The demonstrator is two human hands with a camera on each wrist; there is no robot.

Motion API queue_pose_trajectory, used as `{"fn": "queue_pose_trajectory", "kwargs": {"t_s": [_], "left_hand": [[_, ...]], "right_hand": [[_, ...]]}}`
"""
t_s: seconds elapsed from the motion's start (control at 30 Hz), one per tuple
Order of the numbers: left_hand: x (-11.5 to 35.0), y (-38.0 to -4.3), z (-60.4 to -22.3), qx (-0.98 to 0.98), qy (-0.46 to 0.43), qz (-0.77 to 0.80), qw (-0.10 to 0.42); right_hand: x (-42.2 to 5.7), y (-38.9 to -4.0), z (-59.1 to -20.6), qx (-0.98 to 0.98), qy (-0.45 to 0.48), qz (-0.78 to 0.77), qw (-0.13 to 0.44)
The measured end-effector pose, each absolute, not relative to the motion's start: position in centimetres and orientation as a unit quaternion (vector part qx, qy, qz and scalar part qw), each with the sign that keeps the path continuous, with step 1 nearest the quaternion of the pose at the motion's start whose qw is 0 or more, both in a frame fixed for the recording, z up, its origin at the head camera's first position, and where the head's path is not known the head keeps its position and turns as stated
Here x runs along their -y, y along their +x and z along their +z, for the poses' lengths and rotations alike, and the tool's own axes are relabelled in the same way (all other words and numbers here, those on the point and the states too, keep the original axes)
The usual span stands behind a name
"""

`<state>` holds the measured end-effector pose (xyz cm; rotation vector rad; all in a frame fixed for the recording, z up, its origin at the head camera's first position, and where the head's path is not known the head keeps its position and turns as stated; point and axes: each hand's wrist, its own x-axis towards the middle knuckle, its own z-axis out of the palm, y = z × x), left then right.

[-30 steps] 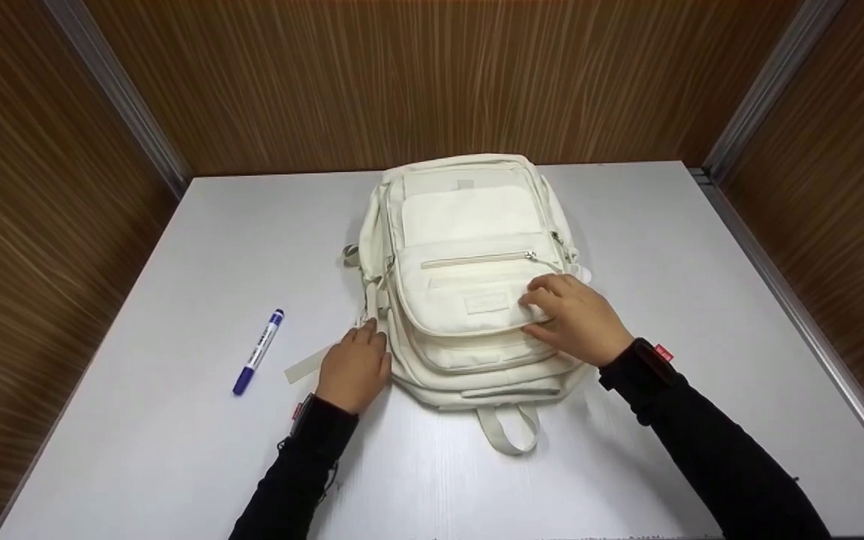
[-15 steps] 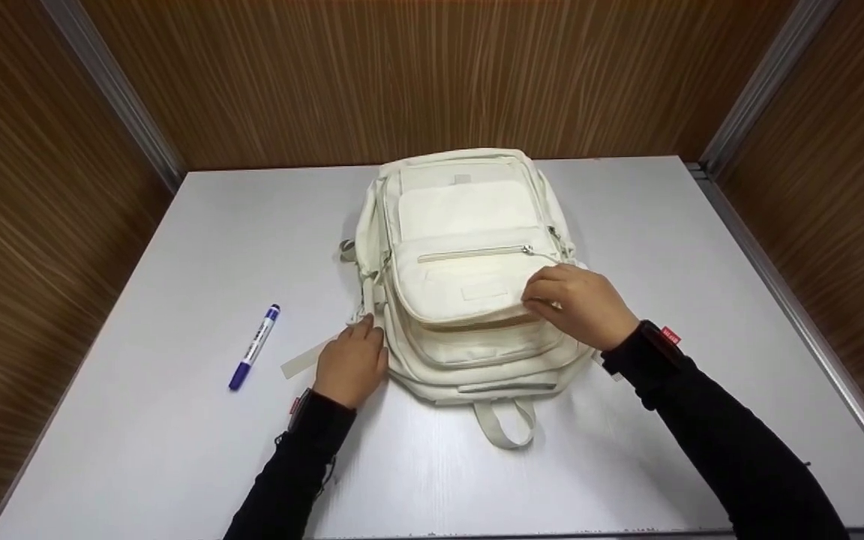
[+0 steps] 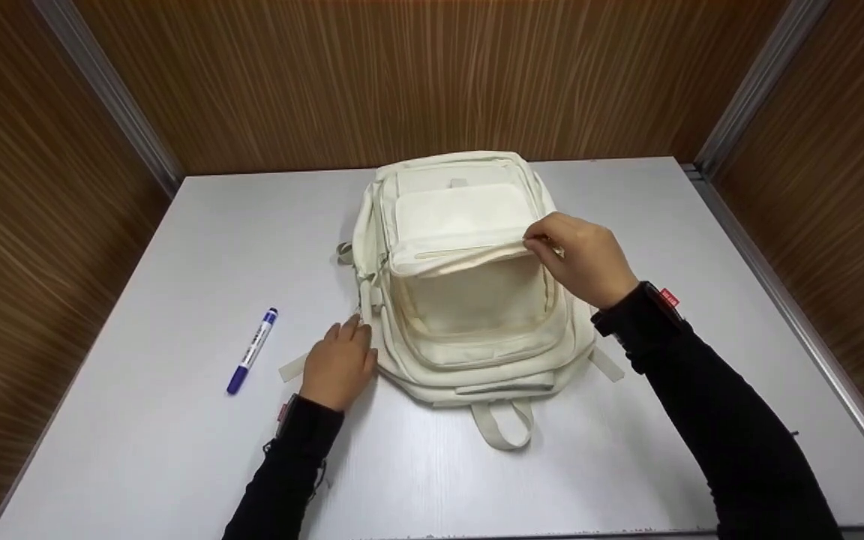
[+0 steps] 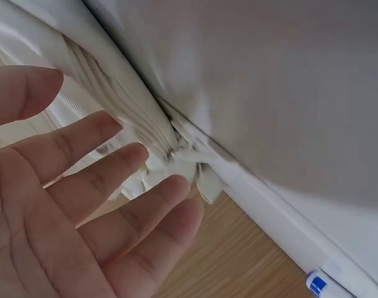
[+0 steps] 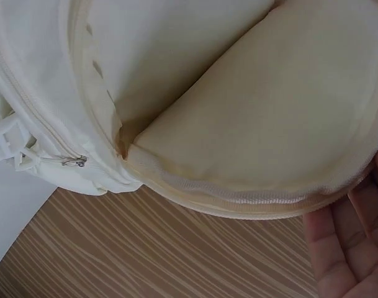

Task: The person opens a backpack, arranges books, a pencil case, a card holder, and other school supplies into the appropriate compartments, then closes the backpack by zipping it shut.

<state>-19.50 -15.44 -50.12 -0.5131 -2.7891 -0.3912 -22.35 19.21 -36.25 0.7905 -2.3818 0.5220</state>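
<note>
A cream backpack [image 3: 469, 210] lies on the white table, its top loop toward me. My right hand [image 3: 586, 255] pinches the edge of the front pocket's flap [image 3: 469, 259] and holds it lifted, so the pocket's pale lining [image 3: 477, 296] shows. In the right wrist view the fingers [image 5: 328, 248] sit at the zippered rim of the flap [image 5: 269, 124]. My left hand [image 3: 338, 364] lies by the bag's left side, near a strap; in the left wrist view its fingers [image 4: 114, 192] are extended and spread, gripping nothing.
A blue-and-white marker [image 3: 252, 351] lies on the table [image 3: 177, 450] left of my left hand. Loose strap ends [image 3: 606, 365] stick out from both sides of the bag. Wood-grain panels [image 3: 432, 82] stand behind and at both sides.
My right hand has moved up and away from me, lifting the front flap and folding it back, so the pocket gapes wide. My left hand has shifted slightly left.
</note>
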Motion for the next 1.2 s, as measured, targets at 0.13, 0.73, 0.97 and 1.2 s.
{"fn": "queue_pose_trajectory", "kwargs": {"t_s": [0.13,0.73,0.97,1.2], "left_hand": [[18.2,-20.2,-49.5,0.98,-0.11,-0.13,0.101],[26.5,-21.5,-49.3,0.983,0.076,-0.168,-0.007],[26.7,-21.5,-49.3,0.986,0.039,-0.16,0.017],[25.9,-20.0,-49.0,0.98,-0.025,-0.196,0.035]], "right_hand": [[-19.1,-22.8,-36.1,0.89,0.28,0.21,0.292],[-19.2,-22.5,-36.2,0.897,0.257,0.238,0.269],[-19.0,-22.6,-36.3,0.899,0.25,0.244,0.263],[-18.4,-22.9,-36.2,0.9,0.253,0.248,0.255]]}}
